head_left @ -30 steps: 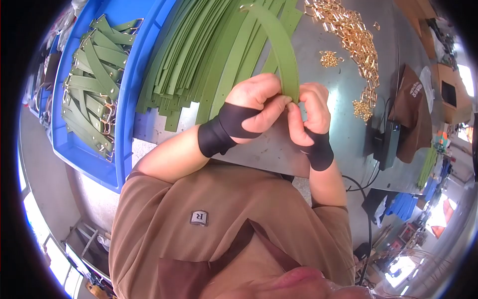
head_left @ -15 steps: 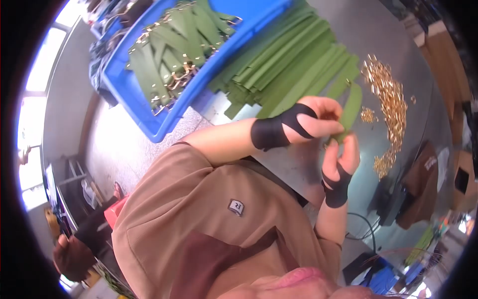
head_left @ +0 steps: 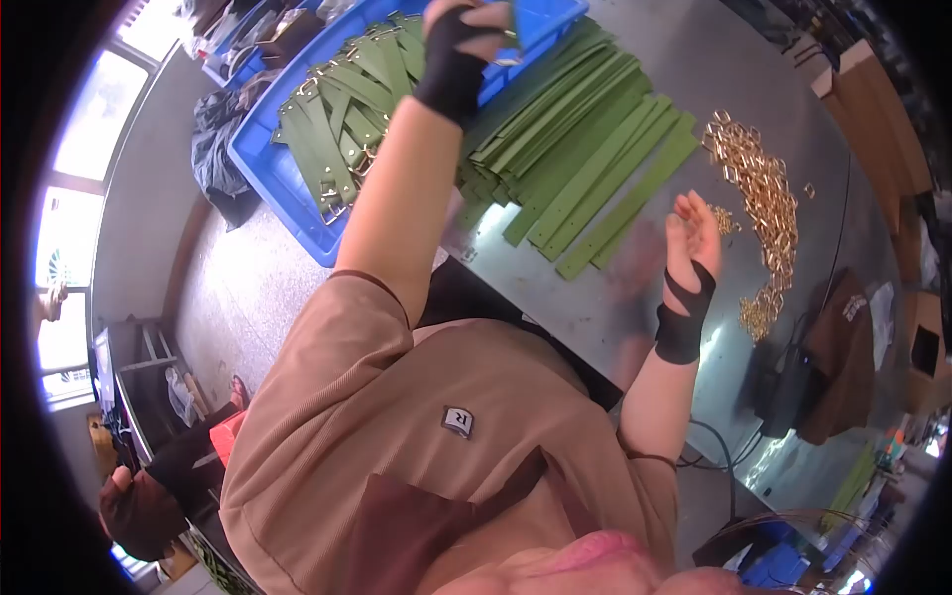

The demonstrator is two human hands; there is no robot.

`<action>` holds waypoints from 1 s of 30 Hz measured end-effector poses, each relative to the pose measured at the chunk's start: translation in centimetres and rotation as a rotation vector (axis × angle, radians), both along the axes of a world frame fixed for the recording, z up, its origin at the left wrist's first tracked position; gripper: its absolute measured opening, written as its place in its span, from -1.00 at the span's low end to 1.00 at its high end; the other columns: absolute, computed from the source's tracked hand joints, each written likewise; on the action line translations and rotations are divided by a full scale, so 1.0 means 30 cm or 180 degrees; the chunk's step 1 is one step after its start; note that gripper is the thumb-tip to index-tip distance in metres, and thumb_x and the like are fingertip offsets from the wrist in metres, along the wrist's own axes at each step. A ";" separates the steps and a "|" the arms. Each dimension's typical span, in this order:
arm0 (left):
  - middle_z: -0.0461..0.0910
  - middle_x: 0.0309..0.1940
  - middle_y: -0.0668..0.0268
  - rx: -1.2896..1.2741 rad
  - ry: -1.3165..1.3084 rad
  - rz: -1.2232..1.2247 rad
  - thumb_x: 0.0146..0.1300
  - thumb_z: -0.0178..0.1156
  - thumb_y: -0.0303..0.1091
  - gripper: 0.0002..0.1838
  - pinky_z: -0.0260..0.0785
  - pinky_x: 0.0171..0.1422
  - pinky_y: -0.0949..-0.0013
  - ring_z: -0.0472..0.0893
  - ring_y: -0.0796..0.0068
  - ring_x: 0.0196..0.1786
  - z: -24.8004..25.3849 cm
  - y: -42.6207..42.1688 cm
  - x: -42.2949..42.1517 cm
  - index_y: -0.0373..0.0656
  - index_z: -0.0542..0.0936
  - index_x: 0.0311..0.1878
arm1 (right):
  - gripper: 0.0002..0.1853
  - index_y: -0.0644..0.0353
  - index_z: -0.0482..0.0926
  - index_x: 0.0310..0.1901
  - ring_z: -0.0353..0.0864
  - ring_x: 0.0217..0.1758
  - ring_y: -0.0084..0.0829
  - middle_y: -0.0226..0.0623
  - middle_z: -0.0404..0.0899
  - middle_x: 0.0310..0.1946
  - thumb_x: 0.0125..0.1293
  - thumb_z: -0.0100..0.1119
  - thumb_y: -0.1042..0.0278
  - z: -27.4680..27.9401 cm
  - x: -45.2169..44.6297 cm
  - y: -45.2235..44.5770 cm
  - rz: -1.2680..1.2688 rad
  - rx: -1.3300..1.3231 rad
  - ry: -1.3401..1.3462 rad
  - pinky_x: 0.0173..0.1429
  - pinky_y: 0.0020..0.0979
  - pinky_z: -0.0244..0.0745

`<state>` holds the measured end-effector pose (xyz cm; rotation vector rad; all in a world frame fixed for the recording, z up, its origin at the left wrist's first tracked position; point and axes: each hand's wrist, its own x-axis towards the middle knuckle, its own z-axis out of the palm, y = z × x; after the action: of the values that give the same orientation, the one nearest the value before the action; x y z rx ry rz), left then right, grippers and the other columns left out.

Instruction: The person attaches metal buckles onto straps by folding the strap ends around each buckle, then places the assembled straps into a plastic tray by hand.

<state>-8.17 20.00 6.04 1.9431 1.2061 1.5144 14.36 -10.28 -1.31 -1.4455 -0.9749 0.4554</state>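
Note:
My left hand (head_left: 464, 32), in a black wrist wrap, is raised at the top edge over the blue tray (head_left: 256, 164). Its fingers close on a green strap (head_left: 512, 38), of which a short piece and a metal fitting show; the rest is hidden. Inside the tray lie many green straps (head_left: 337, 119) with gold buckles. My right hand (head_left: 694, 238), wrapped in black too, hovers above the metal table with its fingers apart and nothing in them. Beside its fingertips is a small heap of gold pieces (head_left: 724, 219). Flat green straps (head_left: 565, 129) are spread between my hands.
Gold rings (head_left: 759, 188) lie in a long pile right of the straps, with a smaller gold heap (head_left: 757, 319) at its near end. A brown cloth (head_left: 841, 357) and a dark cable are at the right. Another person (head_left: 149, 506) is at the lower left.
My left hand has moved up and left to the tray, taking the strap along. My right hand has let go of the strap and opened. The view has turned since the first frame.

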 end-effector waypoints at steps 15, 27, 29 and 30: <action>0.65 -0.26 0.07 0.0551 0.0880 0.0009 0.17 0.31 -0.14 -0.62 0.48 -0.05 0.25 0.64 0.18 -0.21 -0.003 -0.255 0.126 -0.26 0.72 -0.11 | -0.12 0.26 0.56 0.17 0.39 0.32 -0.07 -0.02 0.50 0.20 -0.13 0.54 -0.21 0.029 -0.183 -0.051 0.0517 -0.1012 -0.3090 0.37 0.03 0.18; 0.61 -0.34 0.29 -0.0382 0.0296 -0.1430 0.30 0.24 -0.38 -0.79 0.41 -0.19 0.49 0.54 0.57 -0.33 -0.048 -0.465 0.200 -0.32 0.68 -0.12 | -0.33 0.35 0.55 0.14 0.59 0.14 -0.08 0.02 0.56 0.13 0.16 0.41 -0.04 0.067 -0.223 -0.065 0.0481 -0.1469 -0.3317 0.20 -0.13 0.46; 0.56 -0.46 0.37 -0.1131 0.0276 -0.1607 0.35 0.22 -0.36 -0.80 0.38 -0.23 0.54 0.50 0.62 -0.41 -0.052 -0.492 0.207 -0.33 0.67 -0.15 | -0.44 0.34 0.56 0.13 0.67 0.03 -0.11 -0.01 0.58 0.10 0.22 0.38 0.09 0.102 -0.186 -0.060 0.0611 -0.1612 -0.2907 0.06 -0.25 0.57; 0.52 -0.55 0.41 -0.1525 0.0317 -0.1764 0.37 0.23 -0.29 -0.76 0.36 -0.29 0.53 0.48 0.60 -0.47 -0.061 -0.502 0.220 -0.31 0.67 -0.23 | -0.52 0.34 0.57 0.10 0.68 -0.08 -0.12 -0.04 0.59 0.06 0.23 0.37 0.19 0.117 -0.163 -0.046 0.0031 -0.0816 -0.2961 -0.06 -0.30 0.59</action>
<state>-1.56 4.95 4.22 1.8215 0.8573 0.7743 9.47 -11.66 2.21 -1.9293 -1.6928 -0.1356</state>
